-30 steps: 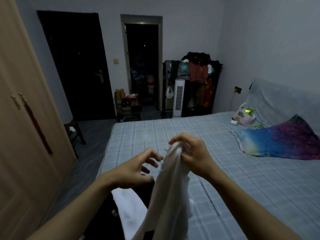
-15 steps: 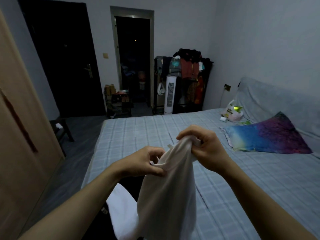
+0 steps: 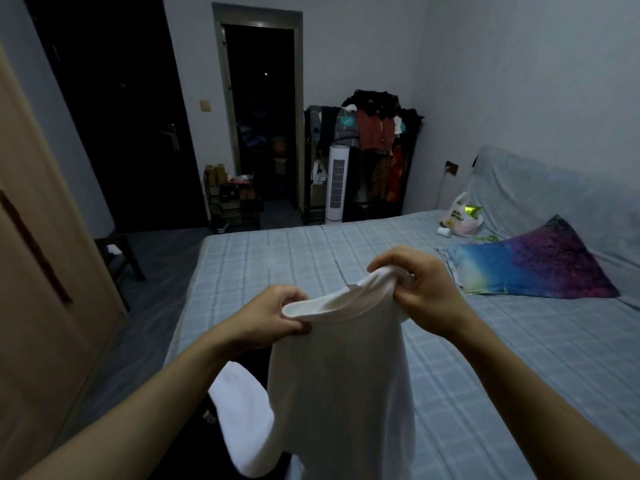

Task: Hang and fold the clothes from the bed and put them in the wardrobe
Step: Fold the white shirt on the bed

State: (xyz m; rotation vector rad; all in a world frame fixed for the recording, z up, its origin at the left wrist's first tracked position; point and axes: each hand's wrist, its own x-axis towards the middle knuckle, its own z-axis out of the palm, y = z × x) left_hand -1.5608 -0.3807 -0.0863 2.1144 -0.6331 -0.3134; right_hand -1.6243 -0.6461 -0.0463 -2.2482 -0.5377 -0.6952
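Checked bed [image 3: 277, 258], pillow [image 3: 530, 268], plastic bag [image 3: 460, 216]

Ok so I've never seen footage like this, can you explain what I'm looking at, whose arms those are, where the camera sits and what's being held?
No machine here: a person wears a wide-angle camera on the head, looking forward and down, so the arms reaching in from below are their own. The left hand and the right hand each pinch the top edge of a white garment, which hangs between them above the bed. The bed has a pale checked cover. On it lie a colourful pillow and a plastic bag, with more white and dark clothes at its near edge. A wooden wardrobe stands on the left.
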